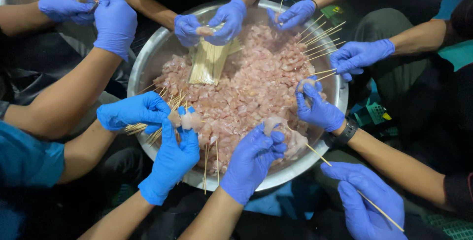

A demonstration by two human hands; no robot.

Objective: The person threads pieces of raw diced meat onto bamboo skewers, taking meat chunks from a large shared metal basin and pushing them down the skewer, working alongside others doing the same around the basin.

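Threading step, prob. L hand (252, 160) curls shut on pale raw chicken chunk (297, 140) at near edge of round steel basin (341, 97). R hand (364, 203), near right, grips thin bamboo skewer (320, 157). Next needs steady stick and a push thru.

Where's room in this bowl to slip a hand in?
Free: the middle of the meat, right of the skewer bundle; and the bare left wall of the bowl. Crowded: the near rim, around your left hand and right hand.
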